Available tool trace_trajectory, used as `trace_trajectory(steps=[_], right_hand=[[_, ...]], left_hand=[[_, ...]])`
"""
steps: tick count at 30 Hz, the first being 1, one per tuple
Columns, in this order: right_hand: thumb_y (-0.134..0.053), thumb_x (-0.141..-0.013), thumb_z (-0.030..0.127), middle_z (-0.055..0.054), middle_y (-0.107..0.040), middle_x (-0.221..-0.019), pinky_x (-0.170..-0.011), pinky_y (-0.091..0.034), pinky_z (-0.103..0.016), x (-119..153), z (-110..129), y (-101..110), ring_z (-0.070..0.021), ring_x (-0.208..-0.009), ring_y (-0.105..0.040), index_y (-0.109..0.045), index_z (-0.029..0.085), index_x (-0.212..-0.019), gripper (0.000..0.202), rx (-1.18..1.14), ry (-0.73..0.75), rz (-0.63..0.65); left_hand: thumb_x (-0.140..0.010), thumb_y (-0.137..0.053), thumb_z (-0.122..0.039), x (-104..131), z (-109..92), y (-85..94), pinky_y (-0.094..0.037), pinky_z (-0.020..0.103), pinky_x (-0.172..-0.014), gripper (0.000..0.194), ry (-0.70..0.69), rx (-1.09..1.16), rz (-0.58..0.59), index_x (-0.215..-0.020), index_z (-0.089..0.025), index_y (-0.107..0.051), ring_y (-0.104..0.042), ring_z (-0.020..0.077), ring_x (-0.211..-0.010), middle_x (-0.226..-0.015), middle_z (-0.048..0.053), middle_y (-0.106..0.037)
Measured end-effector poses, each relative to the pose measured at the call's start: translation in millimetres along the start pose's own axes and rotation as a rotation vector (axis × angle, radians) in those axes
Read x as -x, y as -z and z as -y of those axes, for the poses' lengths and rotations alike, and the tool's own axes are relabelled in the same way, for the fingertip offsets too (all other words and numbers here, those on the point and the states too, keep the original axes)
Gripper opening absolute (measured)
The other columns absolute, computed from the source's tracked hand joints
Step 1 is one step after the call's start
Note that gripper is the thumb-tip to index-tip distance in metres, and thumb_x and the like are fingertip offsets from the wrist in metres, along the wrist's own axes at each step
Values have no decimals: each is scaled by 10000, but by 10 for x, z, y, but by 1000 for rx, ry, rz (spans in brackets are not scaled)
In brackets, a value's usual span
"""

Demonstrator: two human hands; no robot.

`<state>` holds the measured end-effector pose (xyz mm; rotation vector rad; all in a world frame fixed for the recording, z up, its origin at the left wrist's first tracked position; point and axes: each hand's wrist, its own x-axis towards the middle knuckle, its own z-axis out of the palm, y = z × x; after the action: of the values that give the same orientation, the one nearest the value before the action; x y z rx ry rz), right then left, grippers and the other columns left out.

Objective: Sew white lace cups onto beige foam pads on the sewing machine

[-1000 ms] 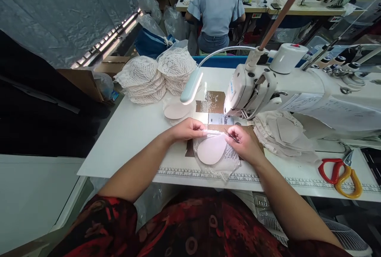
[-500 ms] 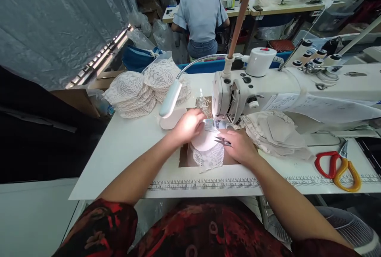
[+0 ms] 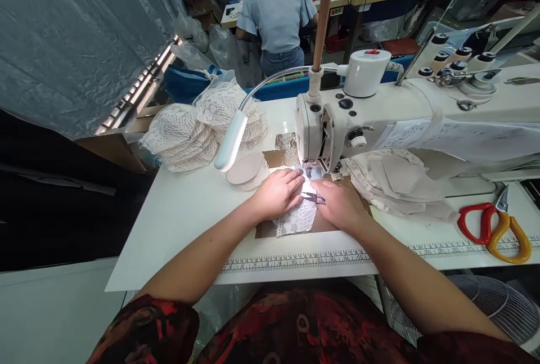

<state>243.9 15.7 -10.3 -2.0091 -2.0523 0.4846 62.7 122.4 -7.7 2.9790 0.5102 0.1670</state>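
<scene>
My left hand point(image 3: 279, 191) lies with its fingers stretched out on a white lace piece point(image 3: 298, 221), close to the presser foot of a sewing machine point(image 3: 311, 122). The lace runs under the foot, and its lower end spreads over a brown patch on the table. On the other side of the lace, my right hand point(image 3: 337, 202) is closed around small thread snips point(image 3: 313, 198), their blades pointing left across the lace. Its thumb and forefinger rest at the lace edge near the needle. The needle tip itself is too small to make out.
Stacked lace pieces point(image 3: 179, 138) stand at the back left, beside a lamp head point(image 3: 231, 142). A rounded pale piece point(image 3: 244, 168) lies near my left hand. On the right are layered fabric pieces point(image 3: 400, 181) and scissors point(image 3: 498, 223). A person point(image 3: 276, 12) sits ahead.
My left hand has gone from bent fingers beside the foot to lying flat on the lace, covering the smooth rounded part. My right hand keeps the snips. The view has shifted slightly.
</scene>
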Motion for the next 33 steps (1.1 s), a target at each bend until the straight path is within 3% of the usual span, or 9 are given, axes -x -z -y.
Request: trace_trajectory(steps=[11,20,25,33], right_hand=[[-480,-856,207,-97,-664,-1212,-809,-452,-311,-2,-6,-25,-231,-1010,-624,-587,187,-1287,444,56,9,3],[-474,-864,228,-74,-689,-997,-672,-395,-306,9,-3,-8,-220,-865,-615,-618,214,-1264,425,74,18,16],[-468,-869,238,-64,-683,-962,-663,-373,-293,1,27,13,-214,-862,-611,-623,217,-1247,409,81,-8,35],[-462,-852,220,-62,-677,-1017,-641,-368,-288,-22,45,29,-211,-851,-614,-602,223,-1275,446,104,-1,51]], left_hand=[[-948,-424,-366,-115,231,50,-303,534,-1118,525,-118,-31,102,-1363,-57,-513,-493,322,-1291,-1394,202,-530],[-966,-450,-193,8,114,-60,-423,492,-1054,306,-185,15,-156,-1197,-93,-624,-555,272,-1217,-1251,167,-644],[-972,-454,-281,13,186,-86,-449,474,-1059,367,-219,42,-175,-1218,-63,-616,-584,282,-1200,-1260,187,-636],[-975,-423,-273,-8,244,-106,-430,510,-1075,389,-139,38,-154,-1268,-83,-594,-566,282,-1233,-1310,181,-608]])
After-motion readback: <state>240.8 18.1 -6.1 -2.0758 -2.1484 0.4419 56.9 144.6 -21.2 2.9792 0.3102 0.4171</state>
